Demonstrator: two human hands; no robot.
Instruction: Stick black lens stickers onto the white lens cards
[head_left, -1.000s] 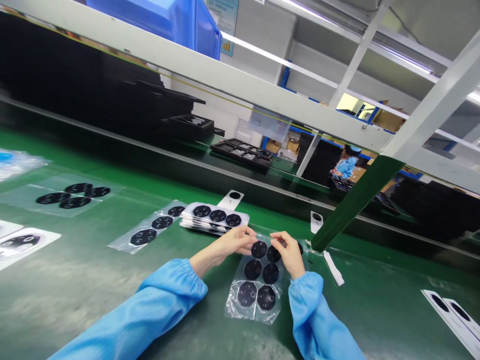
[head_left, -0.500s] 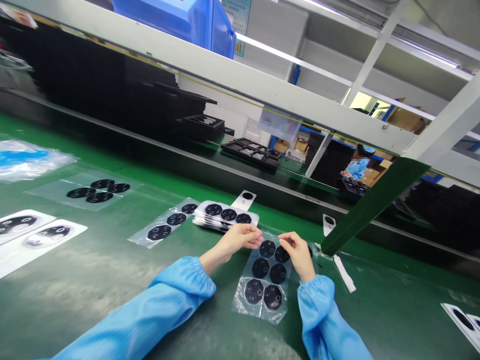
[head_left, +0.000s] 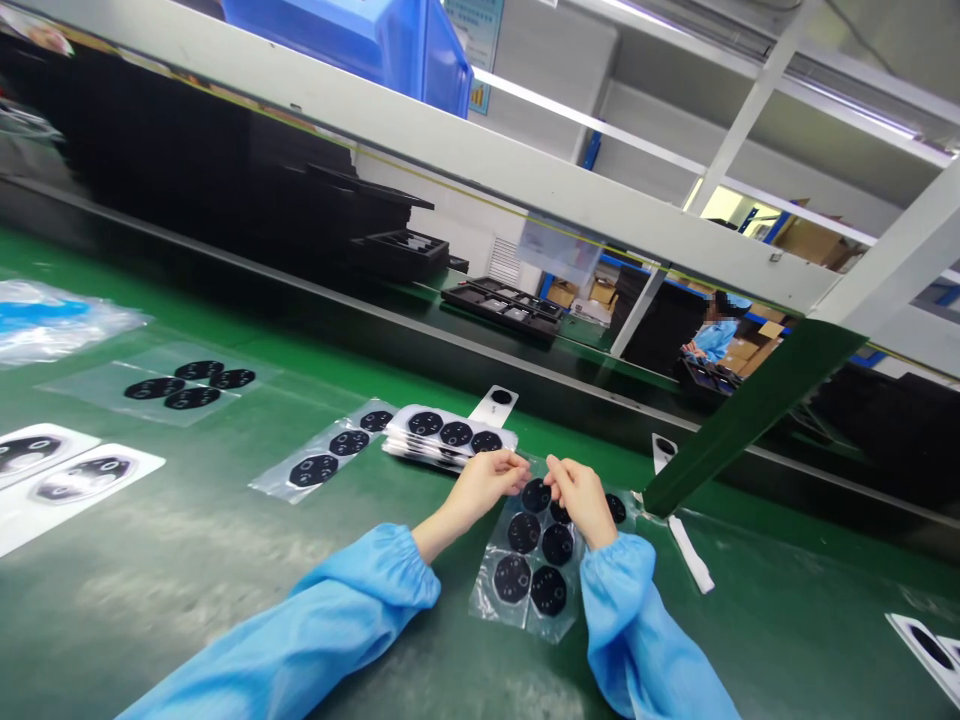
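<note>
A clear plastic sheet with several black round stickers lies in front of me, its lower part creased. My left hand is closed in a pinch at the sheet's upper left edge. Over its upper right part, my right hand is also pinched, partly covering one sticker. The two sets of fingertips are close together but apart. Whatever is between the fingers is too small to make out. Just beyond my left hand sits a stack of white cards with black discs on top.
More clear sheets with black discs lie to the left, near large white cards and plastic bags. On the right are a green post and a white strip. A person works in the background.
My right hand has moved left, bringing its fingertips closer to my left hand's. My left hand has shifted slightly right. Another black disc now shows more fully right of my right hand.
</note>
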